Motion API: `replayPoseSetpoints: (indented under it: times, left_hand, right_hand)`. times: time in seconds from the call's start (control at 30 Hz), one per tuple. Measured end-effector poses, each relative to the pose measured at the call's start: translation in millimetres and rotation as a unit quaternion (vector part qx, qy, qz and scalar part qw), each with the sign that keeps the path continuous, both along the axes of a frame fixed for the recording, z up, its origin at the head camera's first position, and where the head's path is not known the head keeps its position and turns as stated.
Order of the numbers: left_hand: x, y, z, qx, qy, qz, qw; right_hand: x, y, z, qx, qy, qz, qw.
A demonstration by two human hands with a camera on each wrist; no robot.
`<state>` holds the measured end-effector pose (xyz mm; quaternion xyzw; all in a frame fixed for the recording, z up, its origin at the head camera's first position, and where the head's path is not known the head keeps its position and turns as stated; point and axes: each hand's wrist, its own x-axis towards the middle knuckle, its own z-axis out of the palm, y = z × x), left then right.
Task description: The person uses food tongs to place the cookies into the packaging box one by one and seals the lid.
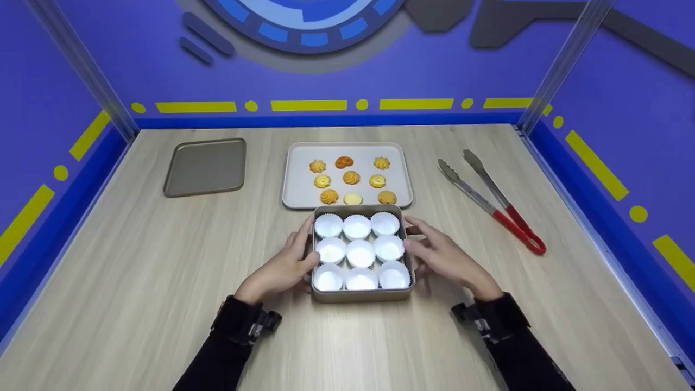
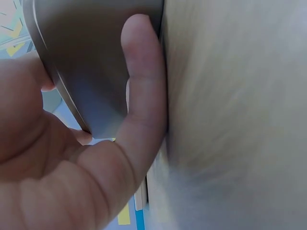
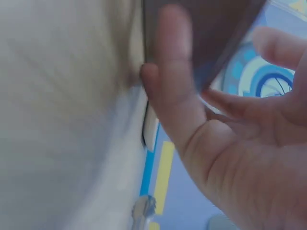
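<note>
A brown-grey metal baking tin sits on the table, with several white paper cups in rows inside. My left hand holds its left side, thumb over the rim and the other fingers along the wall; in the left wrist view the little finger lies low against the tin. On the opposite side my right hand holds the tin, its thumb at the rim. The right wrist view is blurred, with bent fingers beside the dark wall. Fingertips under the far sides are partly hidden.
Just behind the tin lies a light tray bearing several cookies. A dark flat tray is at the back left. Metal tongs with red handles lie spread at the right. Blue-purple walls enclose the table's back and sides.
</note>
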<state>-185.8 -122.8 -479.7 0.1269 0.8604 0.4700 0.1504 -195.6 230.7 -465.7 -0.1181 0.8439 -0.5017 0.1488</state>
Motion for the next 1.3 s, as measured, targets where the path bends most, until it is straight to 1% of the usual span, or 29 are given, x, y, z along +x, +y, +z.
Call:
replayPoseSetpoints:
  times: [0.03,0.07,0.13,0.17,0.23,0.27,0.3,0.37,0.43,0.53,0.6,0.63,0.67,0.77,0.83,0.9,1.0,1.1,1.2,1.3]
  left_hand:
    - [-0.3,0.4,-0.3,-0.006,0.006,-0.002,1.0000]
    - [-0.6,0.7,-0.6,-0.007,0.006,-0.003,1.0000]
    - [-0.9,1.0,-1.4,-0.012,0.006,-0.004,0.9999]
    - [-1.2,1.1,-1.6,-0.015,0.007,-0.004,0.9999]
    - [-1.6,0.9,-2.1,-0.017,0.011,-0.002,0.9998]
    - [-1.7,0.5,-2.4,-0.017,0.013,-0.001,0.9998]
    - [-1.9,0.2,-2.6,-0.016,0.014,0.000,0.9998]
    - [-2.1,0.3,-2.4,-0.015,0.017,0.001,0.9997]
    - [-2.0,0.2,-2.2,-0.015,0.017,0.001,0.9997]
    - [-1.6,0.2,-2.1,-0.016,0.014,0.000,0.9998]
    - [-1.5,0.2,-1.8,-0.019,0.013,-0.001,0.9997]
    - [-1.3,0.2,-1.5,-0.022,0.013,-0.001,0.9997]
    - [-1.1,0.3,-1.4,-0.021,0.012,0.000,0.9997]
    - [-1.0,0.5,-0.8,-0.024,0.012,0.001,0.9996]
    - [-1.2,0.6,-0.8,-0.021,0.010,0.001,0.9997]
    - [-1.5,0.5,-0.9,-0.020,0.009,0.000,0.9998]
    - [-2.1,0.5,-1.5,-0.018,0.010,-0.001,0.9998]
    - [-2.5,0.7,-2.0,-0.016,0.010,0.000,0.9998]
    - [-2.0,0.8,-1.7,-0.013,0.009,0.002,0.9999]
    - [-1.6,0.5,-1.0,-0.011,0.005,0.003,0.9999]
  right_hand:
    - [-1.3,4,2.7,0.002,0.000,-0.007,1.0000]
    - [-3.1,10,5.8,0.016,0.013,-0.015,0.9997]
    - [-8.5,24,13.4,0.054,0.058,-0.027,0.9965]
    - [-12.4,32,17.1,0.076,0.085,-0.034,0.9929]
    - [-21.4,51,25.1,0.125,0.140,-0.051,0.9810]
    - [-26.8,61,28.4,0.141,0.160,-0.060,0.9752]
    - [-32.1,72,31.2,0.155,0.175,-0.070,0.9697]
    - [-42.6,94,34.8,0.191,0.204,-0.095,0.9555]
    - [-50.8,115,34.5,0.240,0.218,-0.122,0.9382]
    - [-59.2,142,27.6,0.322,0.209,-0.142,0.9125]
    - [-62.5,155,21.2,0.363,0.183,-0.138,0.9031]
    - [-64.1,161,17.8,0.377,0.169,-0.131,0.9013]
    - [-65.3,165,14.7,0.384,0.156,-0.126,0.9014]
    - [-68.3,173,6.4,0.384,0.122,-0.115,0.9079]
    - [-70.5,174,1.5,0.378,0.113,-0.115,0.9118]
    - [-72.8,175,-2.6,0.371,0.113,-0.119,0.9141]
    - [-75.7,174,-6.9,0.364,0.126,-0.123,0.9145]
    - [-77.1,175,-8.5,0.355,0.135,-0.127,0.9163]
    - [-77.1,175,-8.3,0.357,0.138,-0.138,0.9137]
    - [-74.2,176,-4.1,0.361,0.136,-0.151,0.9103]
